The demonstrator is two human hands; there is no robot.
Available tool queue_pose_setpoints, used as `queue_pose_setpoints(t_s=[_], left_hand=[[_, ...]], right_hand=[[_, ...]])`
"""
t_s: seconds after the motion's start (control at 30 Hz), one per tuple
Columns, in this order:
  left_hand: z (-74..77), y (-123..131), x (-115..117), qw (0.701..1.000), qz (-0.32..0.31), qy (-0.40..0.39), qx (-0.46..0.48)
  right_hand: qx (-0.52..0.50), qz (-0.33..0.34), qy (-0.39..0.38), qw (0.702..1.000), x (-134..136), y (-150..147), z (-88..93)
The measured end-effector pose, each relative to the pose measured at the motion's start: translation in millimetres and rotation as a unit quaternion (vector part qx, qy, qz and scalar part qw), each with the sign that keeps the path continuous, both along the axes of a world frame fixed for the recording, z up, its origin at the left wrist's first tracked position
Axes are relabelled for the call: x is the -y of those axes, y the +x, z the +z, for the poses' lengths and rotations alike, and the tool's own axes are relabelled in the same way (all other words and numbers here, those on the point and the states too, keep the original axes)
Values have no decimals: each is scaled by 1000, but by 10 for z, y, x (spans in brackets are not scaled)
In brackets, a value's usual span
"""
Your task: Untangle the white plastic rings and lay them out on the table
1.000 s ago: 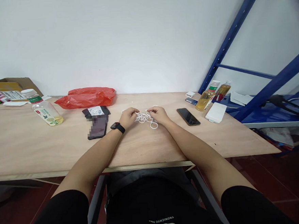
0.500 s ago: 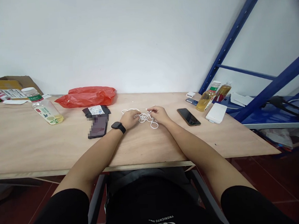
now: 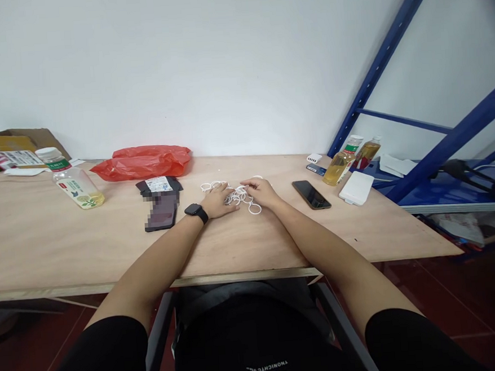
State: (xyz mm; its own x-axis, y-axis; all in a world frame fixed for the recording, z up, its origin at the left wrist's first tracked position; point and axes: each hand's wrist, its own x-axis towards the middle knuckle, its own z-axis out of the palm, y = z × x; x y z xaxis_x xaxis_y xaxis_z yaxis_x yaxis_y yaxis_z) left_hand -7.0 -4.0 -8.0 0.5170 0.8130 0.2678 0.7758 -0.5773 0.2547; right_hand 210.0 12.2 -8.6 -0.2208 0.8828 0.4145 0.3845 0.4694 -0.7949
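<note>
A small heap of white rings [image 3: 240,195] lies on the wooden table [image 3: 234,243] between my hands, some of them looking linked or tangled. My left hand [image 3: 218,201], with a black watch on its wrist, rests palm down at the heap's left side, fingers spread over some of the rings. From the right, my right hand [image 3: 261,190] reaches in with thumb and forefinger pinched on a white ring at the heap's edge. One ring lies just below the right hand, and others show beyond the left fingertips.
Left of my hands are a dark pouch [image 3: 162,205], a red plastic bag [image 3: 144,163], a tilted bottle [image 3: 78,186] and a cardboard box [image 3: 26,145]. To the right lie a phone [image 3: 311,194], a white case [image 3: 357,188] and drink bottles [image 3: 342,161], beside a blue metal rack [image 3: 423,153].
My left hand has opened out from a curled grip and now lies flatter over the rings, slightly lower. The right hand stays nearly where it was.
</note>
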Motion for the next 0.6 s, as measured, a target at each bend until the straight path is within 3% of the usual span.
queue_pose_setpoints(t_s=[0.27,0.6], left_hand=[[73,30,52,996,58,-37,-62],[49,25,35,994,62,-53,-69]], right_hand=[[-8,-10,-4,1000,-4,33,-9],[7,-17,-23,1000,7,13,15]])
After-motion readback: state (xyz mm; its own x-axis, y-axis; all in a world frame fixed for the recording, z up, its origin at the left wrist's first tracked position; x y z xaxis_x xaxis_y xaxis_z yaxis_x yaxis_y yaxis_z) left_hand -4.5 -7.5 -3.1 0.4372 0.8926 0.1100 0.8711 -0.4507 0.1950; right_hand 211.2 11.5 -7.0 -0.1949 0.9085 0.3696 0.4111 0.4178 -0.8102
